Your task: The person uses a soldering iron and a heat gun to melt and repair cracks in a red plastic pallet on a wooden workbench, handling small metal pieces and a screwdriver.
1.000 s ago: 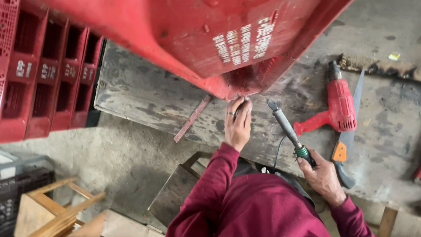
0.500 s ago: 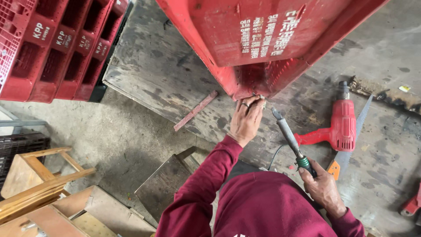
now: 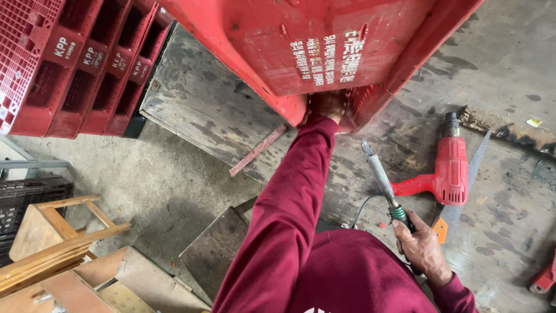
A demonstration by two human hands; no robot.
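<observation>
Left hand (image 3: 327,106) is reaching under the red plastic pallet (image 3: 324,46), grip unreadable; right hand (image 3: 421,246) is gripping the soldering iron (image 3: 382,177), tip raised clear of the counter (image 3: 208,110).

We are looking through a single head-worn camera, facing steeply down over our own chest and maroon sleeves. It is sitting close to the tilted red crate (image 3: 324,46) above the worn counter (image 3: 197,110), and is taking in the concrete floor (image 3: 156,191) at left.

Scuffed matt red plastic crate (image 3: 324,46); stained, rough grey wooden board (image 3: 202,104).
</observation>
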